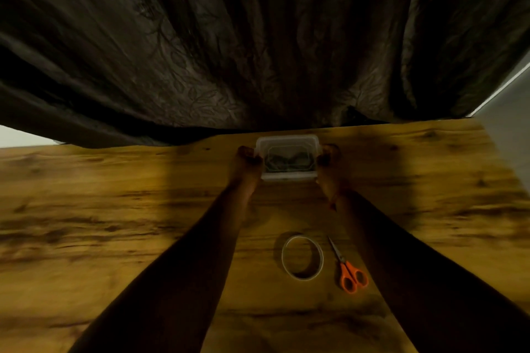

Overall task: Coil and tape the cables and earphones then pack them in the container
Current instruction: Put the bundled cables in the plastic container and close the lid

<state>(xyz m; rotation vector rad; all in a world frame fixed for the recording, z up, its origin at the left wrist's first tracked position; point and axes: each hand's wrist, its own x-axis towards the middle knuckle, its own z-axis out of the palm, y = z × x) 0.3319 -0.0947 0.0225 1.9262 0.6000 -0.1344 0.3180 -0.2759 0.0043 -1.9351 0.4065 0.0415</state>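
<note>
Now both hands, left point(249, 158) and right point(327, 158), grip translucent rectangular plastic container point(287, 143) on wood-grain table point(114, 203).

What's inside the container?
Dark coiled shapes, likely the cables, show through the container lid. Individual items and tape can't be told apart. Left hand and right hand grip its sides.

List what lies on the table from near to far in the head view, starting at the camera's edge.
Orange-handled scissors and tape roll side by side nearest, then bare table, then the left hand and right hand gripping the sides of the clear container, then the dark curtain.
</note>
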